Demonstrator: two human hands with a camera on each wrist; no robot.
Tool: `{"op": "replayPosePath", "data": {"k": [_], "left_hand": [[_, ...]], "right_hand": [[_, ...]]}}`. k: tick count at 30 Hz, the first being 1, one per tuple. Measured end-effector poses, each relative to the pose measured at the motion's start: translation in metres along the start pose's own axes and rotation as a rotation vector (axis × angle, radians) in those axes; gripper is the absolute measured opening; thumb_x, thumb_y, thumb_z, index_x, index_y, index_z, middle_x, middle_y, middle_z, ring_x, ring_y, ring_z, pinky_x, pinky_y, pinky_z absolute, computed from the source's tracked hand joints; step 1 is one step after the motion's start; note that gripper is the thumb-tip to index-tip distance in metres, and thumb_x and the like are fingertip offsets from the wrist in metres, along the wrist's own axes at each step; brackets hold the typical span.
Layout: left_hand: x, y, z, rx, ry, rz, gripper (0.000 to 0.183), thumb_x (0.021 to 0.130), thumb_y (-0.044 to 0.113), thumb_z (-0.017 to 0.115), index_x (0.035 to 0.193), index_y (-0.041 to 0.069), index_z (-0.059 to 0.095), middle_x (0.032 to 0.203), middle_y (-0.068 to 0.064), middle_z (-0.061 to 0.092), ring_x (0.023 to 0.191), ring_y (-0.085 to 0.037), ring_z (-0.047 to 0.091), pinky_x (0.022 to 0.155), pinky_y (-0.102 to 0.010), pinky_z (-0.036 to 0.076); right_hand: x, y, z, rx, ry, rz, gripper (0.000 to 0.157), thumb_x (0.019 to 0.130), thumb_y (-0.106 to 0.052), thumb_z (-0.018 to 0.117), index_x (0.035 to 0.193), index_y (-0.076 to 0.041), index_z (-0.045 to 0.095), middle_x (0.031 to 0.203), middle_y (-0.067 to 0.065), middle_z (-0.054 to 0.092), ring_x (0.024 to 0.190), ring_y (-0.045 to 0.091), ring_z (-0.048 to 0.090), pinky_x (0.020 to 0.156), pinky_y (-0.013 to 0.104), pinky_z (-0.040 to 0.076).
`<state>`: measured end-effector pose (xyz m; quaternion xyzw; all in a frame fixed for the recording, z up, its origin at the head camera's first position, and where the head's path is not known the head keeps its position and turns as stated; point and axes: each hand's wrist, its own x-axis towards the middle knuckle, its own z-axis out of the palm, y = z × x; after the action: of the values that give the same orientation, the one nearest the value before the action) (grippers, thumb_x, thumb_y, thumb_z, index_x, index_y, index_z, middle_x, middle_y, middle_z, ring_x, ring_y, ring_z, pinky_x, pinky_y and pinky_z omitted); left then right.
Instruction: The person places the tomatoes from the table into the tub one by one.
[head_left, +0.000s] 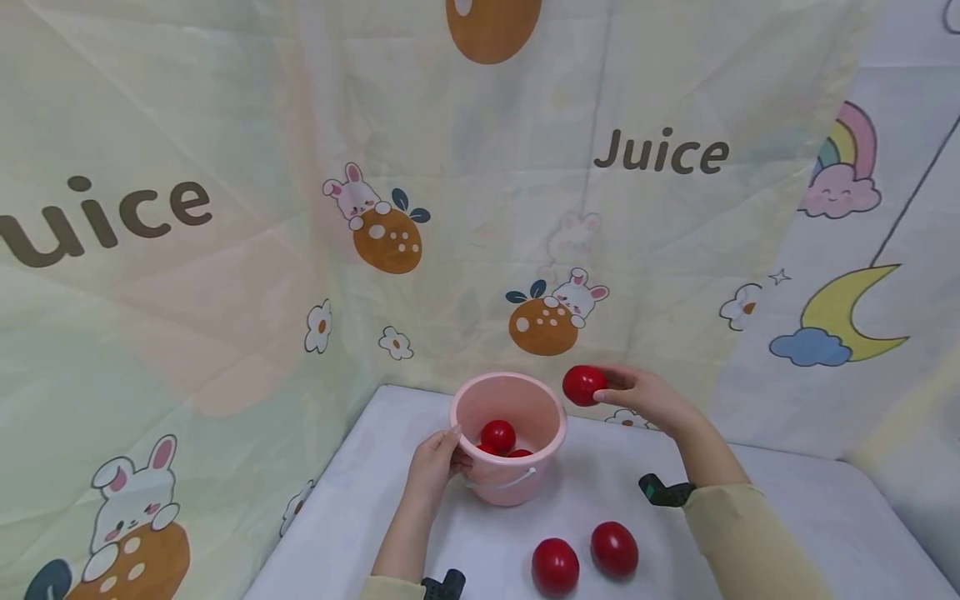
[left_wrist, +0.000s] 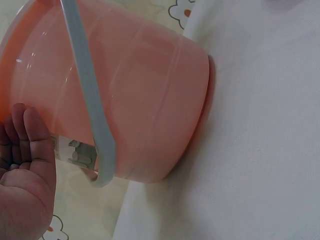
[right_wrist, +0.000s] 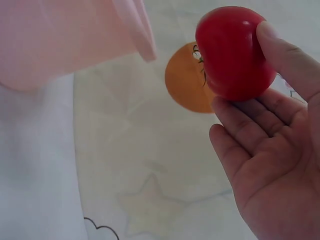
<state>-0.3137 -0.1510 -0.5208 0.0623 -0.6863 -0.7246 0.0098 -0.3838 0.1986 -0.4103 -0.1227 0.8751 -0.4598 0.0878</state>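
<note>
A pink bucket (head_left: 506, 483) with a pale handle (left_wrist: 90, 85) stands upright on the table, and several red tomatoes (head_left: 498, 436) lie inside it. My left hand (head_left: 433, 463) holds the bucket's rim at its left side; the left wrist view shows those fingers (left_wrist: 37, 130) along the outer wall. To the right of the bucket, about level with its rim, my right hand (head_left: 651, 398) grips another tomato (right_wrist: 235, 55) between thumb and fingers. Green stem bits show on that tomato in the right wrist view.
Two more tomatoes, one at left (head_left: 555, 567) and one at right (head_left: 614, 550), lie on the white table (head_left: 465, 550) in front of the bucket. A printed cloth (head_left: 465, 250) hangs behind the table and along its left side.
</note>
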Motion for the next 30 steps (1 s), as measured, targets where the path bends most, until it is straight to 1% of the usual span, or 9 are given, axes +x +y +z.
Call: {"op": "replayPosePath", "data": {"k": [5,8,11,14,17,20,24,28,30], "left_hand": [[-0.001,0.000,0.000,0.001,0.001,0.004,0.042,0.098,0.047,0.055,0.109,0.010,0.069,0.094,-0.007,0.070,0.086,-0.020,0.068,0.082,-0.028,0.057],[0.000,0.000,0.001,0.001,0.005,-0.002,0.041,0.099,0.046,0.054,0.109,0.010,0.069,0.093,-0.007,0.070,0.086,-0.020,0.068,0.082,-0.028,0.057],[0.000,-0.001,0.001,0.003,0.006,-0.007,0.044,0.098,0.048,0.054,0.112,0.008,0.069,0.093,-0.007,0.071,0.086,-0.020,0.068,0.082,-0.028,0.057],[0.001,-0.002,0.000,0.003,0.005,-0.007,0.048,0.098,0.048,0.054,0.114,0.005,0.067,0.093,-0.007,0.071,0.086,-0.020,0.068,0.082,-0.028,0.058],[0.002,-0.002,0.000,-0.003,0.007,-0.008,0.049,0.099,0.046,0.054,0.114,0.001,0.065,0.092,-0.007,0.071,0.085,-0.019,0.068,0.082,-0.028,0.058],[0.002,-0.001,0.000,0.001,0.008,-0.006,0.048,0.100,0.044,0.053,0.114,0.000,0.065,0.092,-0.007,0.071,0.085,-0.019,0.068,0.082,-0.028,0.058],[0.002,0.001,0.000,0.007,0.014,-0.020,0.046,0.100,0.044,0.053,0.117,0.003,0.066,0.094,-0.007,0.071,0.086,-0.019,0.068,0.082,-0.028,0.058],[0.002,0.002,0.000,0.009,0.018,-0.026,0.043,0.100,0.045,0.053,0.113,0.007,0.068,0.094,-0.007,0.071,0.086,-0.020,0.068,0.083,-0.029,0.058],[0.002,0.002,0.000,0.009,0.019,-0.024,0.040,0.100,0.044,0.053,0.110,0.009,0.069,0.093,-0.007,0.071,0.086,-0.020,0.068,0.083,-0.029,0.058]], "right_hand": [[0.010,-0.012,0.007,0.004,-0.021,0.010,0.081,0.079,-0.046,0.080,0.147,-0.022,0.044,0.143,0.009,0.054,0.131,0.034,0.050,0.095,0.047,0.054],[0.015,-0.018,0.011,-0.005,-0.034,-0.002,0.080,0.079,-0.046,0.079,0.147,-0.022,0.045,0.143,0.009,0.055,0.131,0.035,0.050,0.095,0.048,0.054],[0.021,-0.022,0.016,-0.008,-0.032,-0.012,0.077,0.078,-0.045,0.081,0.144,-0.024,0.049,0.139,0.007,0.058,0.129,0.033,0.052,0.094,0.047,0.055],[0.025,-0.025,0.021,-0.008,-0.050,-0.037,0.075,0.077,-0.045,0.081,0.142,-0.024,0.050,0.137,0.006,0.059,0.128,0.032,0.053,0.094,0.047,0.055],[0.029,-0.031,0.027,0.009,-0.075,-0.041,0.073,0.076,-0.045,0.082,0.140,-0.026,0.053,0.135,0.003,0.060,0.128,0.030,0.053,0.095,0.048,0.054],[0.034,-0.037,0.033,0.003,-0.099,-0.032,0.070,0.075,-0.046,0.082,0.138,-0.029,0.055,0.132,-0.001,0.061,0.128,0.027,0.052,0.095,0.049,0.054],[0.044,-0.045,0.040,-0.019,-0.152,-0.038,0.065,0.075,-0.046,0.082,0.134,-0.031,0.058,0.129,-0.003,0.063,0.126,0.025,0.053,0.096,0.049,0.053],[0.056,-0.053,0.049,-0.035,-0.234,-0.064,0.057,0.078,-0.040,0.082,0.130,-0.032,0.061,0.125,-0.004,0.065,0.123,0.024,0.055,0.095,0.047,0.054],[0.060,-0.057,0.054,-0.032,-0.267,-0.060,0.054,0.078,-0.037,0.082,0.129,-0.032,0.062,0.124,-0.004,0.066,0.122,0.023,0.055,0.094,0.047,0.055]]}}
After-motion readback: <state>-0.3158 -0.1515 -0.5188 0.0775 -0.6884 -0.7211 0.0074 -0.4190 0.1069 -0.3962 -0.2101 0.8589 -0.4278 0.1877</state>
